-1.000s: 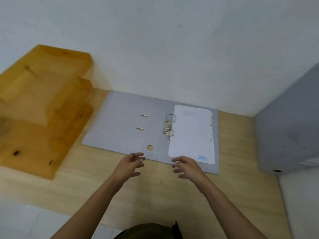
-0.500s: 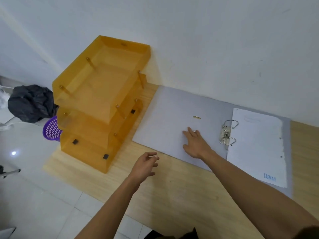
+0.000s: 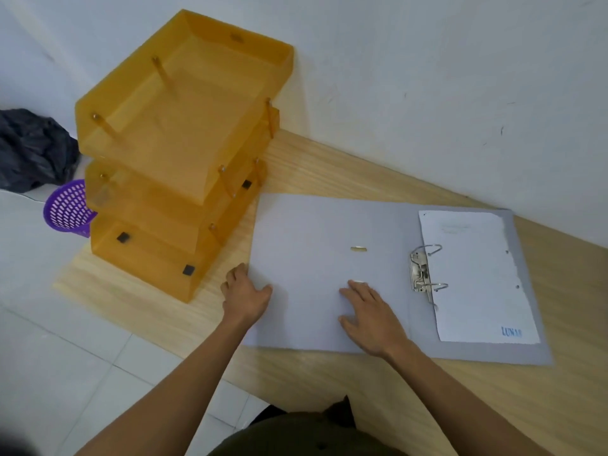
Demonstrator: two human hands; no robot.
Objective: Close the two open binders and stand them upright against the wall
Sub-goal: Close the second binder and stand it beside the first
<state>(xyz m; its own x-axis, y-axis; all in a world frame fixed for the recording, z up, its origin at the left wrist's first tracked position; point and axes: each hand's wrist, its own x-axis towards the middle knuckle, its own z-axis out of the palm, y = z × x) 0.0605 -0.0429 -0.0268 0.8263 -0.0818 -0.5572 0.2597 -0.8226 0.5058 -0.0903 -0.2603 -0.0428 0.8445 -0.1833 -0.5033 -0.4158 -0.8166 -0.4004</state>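
Note:
A grey lever-arch binder (image 3: pixel 316 232) lies open and flat on the wooden desk (image 3: pixel 329 162), near the white wall (image 3: pixel 427 77). Its metal rings (image 3: pixel 424 271) stand at the spine, with a white sheet (image 3: pixel 477 274) filed on the right half. My left hand (image 3: pixel 245 294) grips the left cover's outer edge, thumb on top, fingers at the edge. My right hand (image 3: pixel 371 315) lies flat, palm down, on the inside of the left cover. Only one binder is in view.
A stack of orange translucent letter trays (image 3: pixel 177 133) stands on the desk right beside the binder's left edge. Past the desk's left end are a purple basket (image 3: pixel 67 209) and a dark bag (image 3: pixel 33 149) on the tiled floor.
My left hand has moved forward from mid-air to the left cover's edge. The right hand stays on the cover. The view has shifted further left and down.

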